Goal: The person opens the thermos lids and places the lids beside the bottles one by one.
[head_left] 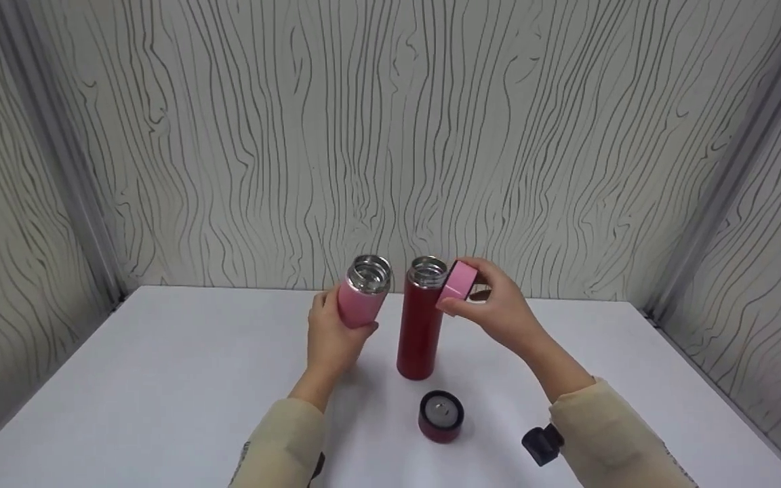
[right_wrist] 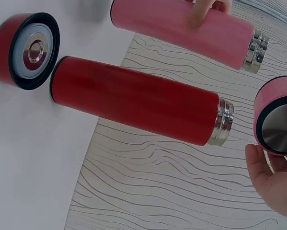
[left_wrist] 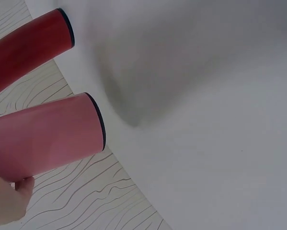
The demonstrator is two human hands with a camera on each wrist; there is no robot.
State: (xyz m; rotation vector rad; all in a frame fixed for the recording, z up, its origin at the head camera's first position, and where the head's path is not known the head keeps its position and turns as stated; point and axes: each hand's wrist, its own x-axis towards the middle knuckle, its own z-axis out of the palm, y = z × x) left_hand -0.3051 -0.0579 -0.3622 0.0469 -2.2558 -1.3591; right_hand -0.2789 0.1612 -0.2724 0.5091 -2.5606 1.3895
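Note:
My left hand (head_left: 333, 342) grips a pink thermos bottle (head_left: 361, 306), raised over the table and tilted a little to the right. Its steel mouth is uncovered. In my right hand (head_left: 502, 312), thumb and fingers hold a pink lid (head_left: 459, 280) tipped on its side, close by the red bottle's neck. Between the hands a red thermos bottle (head_left: 419, 335) stands upright on the table, its steel neck (right_wrist: 222, 122) bare. Nearer to me a red lid (head_left: 440, 434) lies with its black-rimmed inside facing up. The left wrist view shows the pink bottle's base (left_wrist: 96, 122) off the tabletop.
The white table (head_left: 187, 379) runs back to a wall panel (head_left: 336, 135) with a wood-grain line pattern. Similar panels close in both sides. A small black device (head_left: 543, 444) is worn at the right sleeve.

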